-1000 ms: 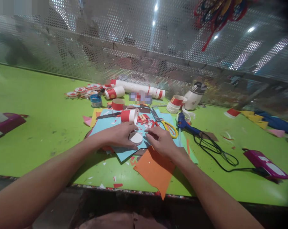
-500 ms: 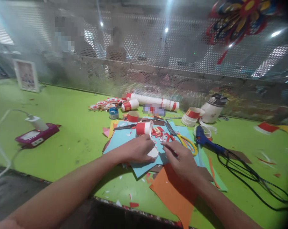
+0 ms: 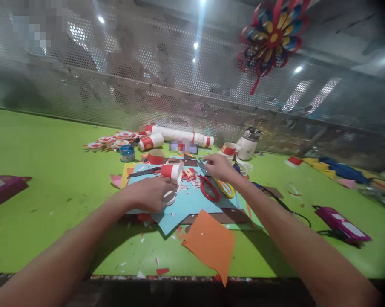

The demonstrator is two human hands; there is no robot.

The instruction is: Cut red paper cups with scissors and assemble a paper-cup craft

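My left hand [image 3: 152, 194] is closed on the rim of a small white paper disc [image 3: 169, 198], just below a red-and-white paper cup [image 3: 171, 172] lying on its side. Over the right part of the blue paper [image 3: 192, 202] is my right hand [image 3: 220, 167], its fingers curled together by the blades of the scissors; what they hold, if anything, is hidden. Red-handled scissors [image 3: 209, 189] and yellow-handled scissors [image 3: 226, 187] lie below it. Red and white paper scraps [image 3: 189, 174] are between my hands.
Behind are a blue-lidded jar [image 3: 127, 153], a long white cup tube [image 3: 176, 134], flower-like paper pieces [image 3: 106, 140] and a white container [image 3: 249, 144]. Orange paper [image 3: 210, 241] lies in front. A purple power strip [image 3: 342, 224] with a black cable is at right.
The view has turned right. My right hand has moved up and away from me, toward the scissor blades, and the red-handled scissors now show on the blue paper. My left hand stays by the disc.
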